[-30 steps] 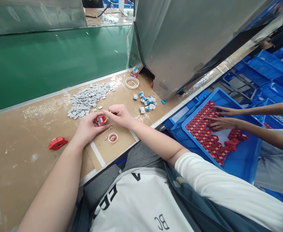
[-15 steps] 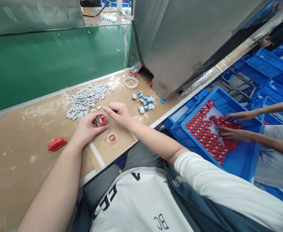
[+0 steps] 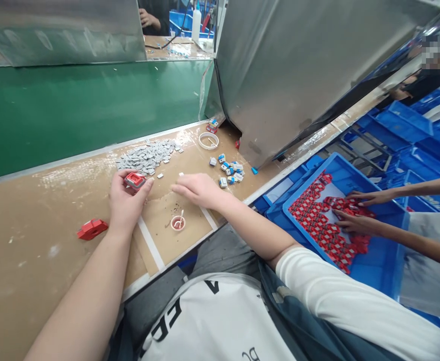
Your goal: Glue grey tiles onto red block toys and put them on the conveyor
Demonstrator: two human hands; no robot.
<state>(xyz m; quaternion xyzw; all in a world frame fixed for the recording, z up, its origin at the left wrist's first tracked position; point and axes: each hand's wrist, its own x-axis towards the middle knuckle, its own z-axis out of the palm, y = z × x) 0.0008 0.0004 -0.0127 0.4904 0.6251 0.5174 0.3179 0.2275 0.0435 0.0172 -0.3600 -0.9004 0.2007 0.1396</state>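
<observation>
Left hand (image 3: pixel 124 203) grasping small red plastic block (image 3: pixel 135 180) — right hand (image 3: pixel 197 189) released, flat on brown bench (image 3: pixel 35 225) — grey chip pile (image 3: pixel 147 155) just beyond.

White shirt (image 3: pixel 220 321), 6 o'clock, bottom edge: dark printed letters, seen upside down from the wearer's view. Readable: "A" near the collar, "EE" or similar at left, partly cut "BC" lowest. No other legible text, labels or numbers.

Wore white T-shirt (image 3: pixel 220 321) with dark letters, short sleeve ending above right elbow; forearms bare, no gloves.
</observation>
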